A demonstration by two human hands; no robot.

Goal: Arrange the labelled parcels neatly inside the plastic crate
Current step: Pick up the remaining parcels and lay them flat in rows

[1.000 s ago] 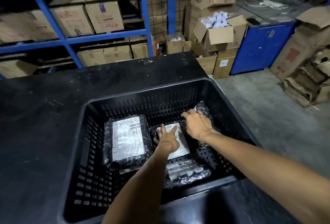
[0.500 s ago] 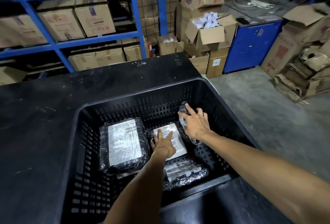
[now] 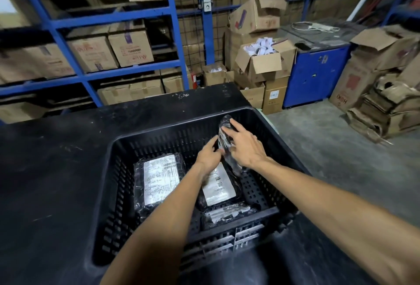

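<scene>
Since half a second ago, both hands have risen from the crate floor: the left hand (image 3: 208,156) has left the label of the middle parcel and joined the right hand (image 3: 244,148) on the small black shrink-wrapped parcel (image 3: 223,134), which now stands on edge, lifted near the far right corner of the black slotted plastic crate (image 3: 113,193). Right fingers spread flat against the parcel's outer face, the index finger reaching towards its top; left fingers curl and pinch its lower near edge. So both hands grip this one parcel between them.

On the crate floor, the large black wrapped parcel with a white label (image 3: 159,182) lies flat by the left wall. The middle black parcel with a white label (image 3: 218,188) lies flat beside it, partly under the left forearm. A third black wrapped parcel (image 3: 227,213) lies against the near wall, its label crumpled. The crate sits on a black scuffed tabletop (image 3: 56,159), towards its right edge.
</scene>
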